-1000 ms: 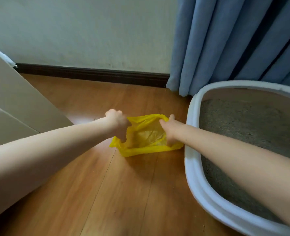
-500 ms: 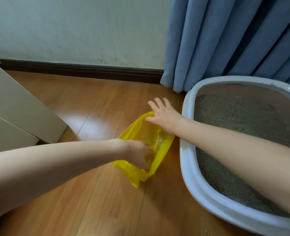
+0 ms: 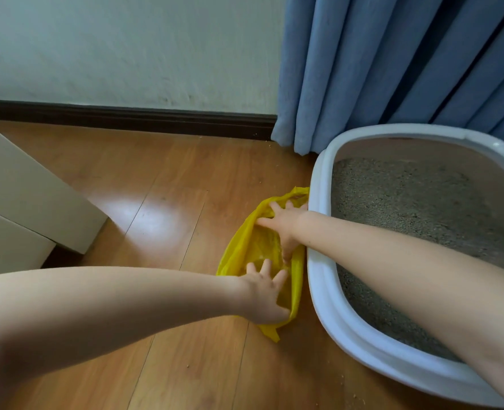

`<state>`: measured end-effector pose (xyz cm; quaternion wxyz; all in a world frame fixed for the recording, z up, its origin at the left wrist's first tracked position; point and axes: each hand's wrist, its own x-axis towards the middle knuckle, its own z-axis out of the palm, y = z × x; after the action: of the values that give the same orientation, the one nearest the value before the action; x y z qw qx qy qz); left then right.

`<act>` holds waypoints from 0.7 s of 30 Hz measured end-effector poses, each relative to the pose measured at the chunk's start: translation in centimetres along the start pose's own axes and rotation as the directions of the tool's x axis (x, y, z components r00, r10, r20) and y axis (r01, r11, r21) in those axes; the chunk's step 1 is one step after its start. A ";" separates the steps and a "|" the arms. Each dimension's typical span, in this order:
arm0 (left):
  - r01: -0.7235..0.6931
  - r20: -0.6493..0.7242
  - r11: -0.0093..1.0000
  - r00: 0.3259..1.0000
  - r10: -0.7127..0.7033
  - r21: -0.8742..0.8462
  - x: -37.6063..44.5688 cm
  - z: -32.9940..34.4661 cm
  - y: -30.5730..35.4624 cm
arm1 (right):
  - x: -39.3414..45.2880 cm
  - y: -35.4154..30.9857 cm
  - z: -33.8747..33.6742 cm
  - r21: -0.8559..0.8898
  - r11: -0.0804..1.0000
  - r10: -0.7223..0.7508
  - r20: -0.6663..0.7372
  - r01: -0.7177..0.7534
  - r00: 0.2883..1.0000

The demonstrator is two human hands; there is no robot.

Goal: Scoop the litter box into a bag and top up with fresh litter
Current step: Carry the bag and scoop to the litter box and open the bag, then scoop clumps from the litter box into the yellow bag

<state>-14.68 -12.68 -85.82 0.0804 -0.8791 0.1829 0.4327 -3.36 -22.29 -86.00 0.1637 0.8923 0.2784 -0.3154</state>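
A yellow plastic bag (image 3: 245, 250) lies on the wooden floor, pressed against the left wall of the white litter box (image 3: 321, 279). Grey litter (image 3: 416, 220) fills the box. My left hand (image 3: 264, 294) rests on the near end of the bag with fingers spread. At the far end, my right hand (image 3: 284, 224) also has its fingers splayed, inside the bag's mouth. Together the two hands stretch the bag's mouth apart. No scoop is in view.
A blue curtain (image 3: 392, 69) hangs behind the litter box. A cream cabinet (image 3: 23, 196) stands at the left. A dark baseboard (image 3: 126, 118) runs along the white wall. A few litter grains are scattered on the floor.
The bag has moved right, up against the litter box. Both hands went from pinching its edges to spreading flat with fingers apart along its mouth.
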 end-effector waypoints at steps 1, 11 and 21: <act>-0.014 -0.009 0.999 1.000 0.014 0.029 0.2 0.7 0.0 | 0.2 0.1 0.0 0.005 1.000 0.001 0.014 -0.001 1.000; -0.037 -0.143 0.993 0.988 0.053 0.111 1.3 2.1 -0.1 | 1.2 0.3 -0.1 -0.070 0.998 -0.009 -0.017 0.008 1.000; -0.097 -0.150 0.982 0.981 0.121 0.159 1.3 -0.2 -0.4 | -2.5 3.1 -2.6 -0.032 0.981 -0.183 -0.467 0.190 0.865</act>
<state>-13.62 -12.67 -86.77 0.1082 -0.8908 0.2689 0.3500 -1.90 -24.51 -82.05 0.0538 0.9120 0.3921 -0.1073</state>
